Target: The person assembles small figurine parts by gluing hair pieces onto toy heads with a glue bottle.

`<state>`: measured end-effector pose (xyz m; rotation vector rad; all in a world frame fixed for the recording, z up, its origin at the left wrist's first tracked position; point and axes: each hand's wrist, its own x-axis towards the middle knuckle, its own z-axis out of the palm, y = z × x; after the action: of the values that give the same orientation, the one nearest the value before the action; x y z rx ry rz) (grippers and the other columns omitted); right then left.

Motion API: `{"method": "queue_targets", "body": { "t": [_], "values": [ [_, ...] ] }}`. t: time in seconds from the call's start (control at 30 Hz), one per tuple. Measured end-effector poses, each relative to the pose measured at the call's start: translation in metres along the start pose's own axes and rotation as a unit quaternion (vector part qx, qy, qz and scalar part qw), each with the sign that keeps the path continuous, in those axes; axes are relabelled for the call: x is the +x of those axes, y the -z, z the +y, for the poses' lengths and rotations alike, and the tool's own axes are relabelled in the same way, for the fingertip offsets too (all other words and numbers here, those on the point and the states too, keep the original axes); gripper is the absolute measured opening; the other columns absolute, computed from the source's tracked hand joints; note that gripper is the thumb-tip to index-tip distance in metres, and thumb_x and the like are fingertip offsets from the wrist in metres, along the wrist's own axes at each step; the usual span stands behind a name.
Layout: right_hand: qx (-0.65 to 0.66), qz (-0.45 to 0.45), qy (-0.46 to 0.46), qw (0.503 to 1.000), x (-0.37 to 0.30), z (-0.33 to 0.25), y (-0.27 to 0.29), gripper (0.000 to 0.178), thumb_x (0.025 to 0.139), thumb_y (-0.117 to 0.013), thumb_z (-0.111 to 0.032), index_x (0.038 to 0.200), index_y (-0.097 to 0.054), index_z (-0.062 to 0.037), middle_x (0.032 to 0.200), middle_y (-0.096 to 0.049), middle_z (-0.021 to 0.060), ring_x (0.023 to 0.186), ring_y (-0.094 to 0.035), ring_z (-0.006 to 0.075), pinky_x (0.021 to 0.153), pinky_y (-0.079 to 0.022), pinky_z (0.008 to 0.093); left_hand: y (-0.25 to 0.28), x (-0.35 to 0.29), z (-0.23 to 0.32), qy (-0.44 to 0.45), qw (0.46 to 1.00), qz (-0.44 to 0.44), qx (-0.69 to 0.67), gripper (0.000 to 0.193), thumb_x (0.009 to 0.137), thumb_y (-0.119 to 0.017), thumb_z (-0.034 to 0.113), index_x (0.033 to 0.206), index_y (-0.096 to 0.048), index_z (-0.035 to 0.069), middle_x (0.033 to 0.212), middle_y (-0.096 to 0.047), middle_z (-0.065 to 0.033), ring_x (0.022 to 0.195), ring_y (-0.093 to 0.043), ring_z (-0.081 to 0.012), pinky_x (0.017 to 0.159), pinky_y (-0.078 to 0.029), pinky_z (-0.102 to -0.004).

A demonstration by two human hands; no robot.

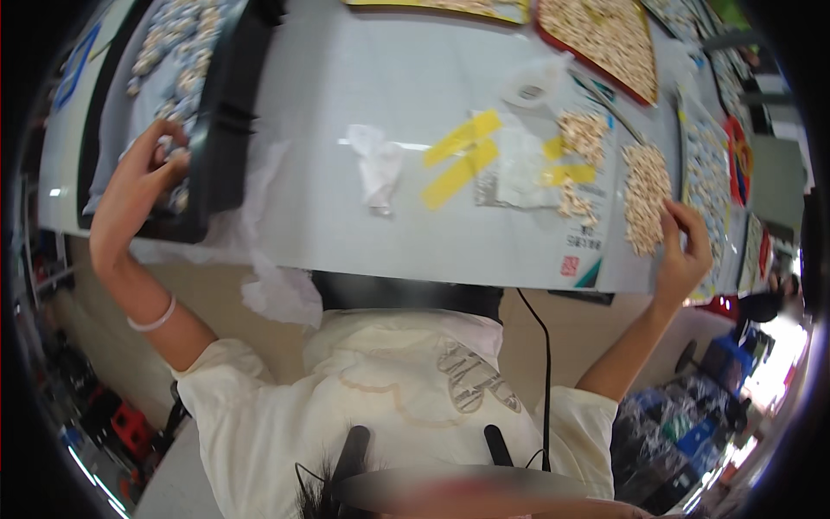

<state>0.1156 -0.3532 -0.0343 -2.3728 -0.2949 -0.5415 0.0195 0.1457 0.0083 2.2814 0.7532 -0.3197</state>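
Reaching both ways, I have my left hand (137, 186) down in the near end of the black crate (226, 130), thumb and forefinger curled toward each other; whether they pinch a piece, I cannot tell. My right hand (686, 253) is at the right edge of the pile (645, 195) of beige bits on the table (316, 156), thumb and fingertip close together; what is between them doesn't show.

The bits look light and stiff, likely to scatter if pushed, so I judge each is best nipped by its edges with the fingertips. How fragile they are, I can't say.

Mottled blue-white and tan pieces (181, 52) lie in the crate over a pale liner (112, 169). Beyond the pile, the red tray (596, 74) is spread with beige bits.
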Motion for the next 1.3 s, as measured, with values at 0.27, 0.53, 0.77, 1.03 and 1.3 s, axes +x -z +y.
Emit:
{"method": "queue_targets", "body": {
  "t": [0.27,0.53,0.77,1.03,1.3],
  "values": [
    [0.055,-0.017,-0.050,0.997,-0.002,-0.006,-0.011,0.010,0.072,-0.060,0.004,0.082,-0.058,0.0022,0.079,-0.057,0.0030,0.066,-0.046,0.0073,0.064,-0.038,0.0190,0.002,-0.021,-0.002,-0.130,0.989,-0.024,-0.061,0.017,0.071,-0.056,-0.001,0.086,-0.049,0.002,0.082,-0.036,-0.0005,0.071,-0.042,-0.0063,0.066,-0.037,-0.0198],
    [0.068,-0.044,-0.046,0.996,0.007,-0.021,-0.025,0.009,0.072,-0.060,0.003,0.081,-0.058,0.0023,0.081,-0.057,0.0046,0.070,-0.048,0.0091,0.067,-0.039,0.0197,-0.002,-0.026,-0.014,-0.193,0.968,0.023,-0.156,0.019,0.072,-0.049,-0.007,0.088,-0.049,0.002,0.095,-0.047,-0.0019,0.079,-0.045,-0.0090,0.075,-0.038,-0.0214],
    [0.146,-0.070,-0.052,0.985,0.014,-0.038,-0.033,0.014,0.069,-0.061,0.007,0.082,-0.058,0.0047,0.082,-0.059,0.0084,0.076,-0.053,0.0131,0.072,-0.041,0.0218,-0.024,-0.048,0.000,-0.298,0.915,0.245,-0.121,0.013,0.076,-0.057,0.006,0.088,-0.051,0.005,0.097,-0.051,-0.0095,0.082,-0.049,-0.0137,0.070,-0.038,-0.0200],
    [0.230,-0.214,0.039,0.948,0.037,-0.076,-0.065,0.015,0.063,-0.062,0.009,0.076,-0.058,0.0030,0.076,-0.058,0.0071,0.068,-0.051,0.0104,0.063,-0.039,0.0198,-0.135,-0.054,0.037,-0.482,0.700,-0.190,-0.491,0.024,0.064,-0.070,0.001,0.085,-0.058,0.003,0.095,-0.052,-0.0191,0.082,-0.055,-0.0207,0.068,-0.047,-0.0272],
    [0.049,-0.313,0.104,0.943,0.036,-0.093,-0.083,0.012,0.058,-0.066,0.001,0.068,-0.060,-0.0010,0.074,-0.051,0.0023,0.070,-0.045,0.0106,0.061,-0.033,0.0218,-0.196,-0.054,0.051,-0.280,0.679,-0.247,-0.632,0.026,0.064,-0.068,-0.001,0.088,-0.057,-0.004,0.098,-0.053,-0.0183,0.087,-0.055,-0.0210,0.074,-0.044,-0.0287]
  ]
}}
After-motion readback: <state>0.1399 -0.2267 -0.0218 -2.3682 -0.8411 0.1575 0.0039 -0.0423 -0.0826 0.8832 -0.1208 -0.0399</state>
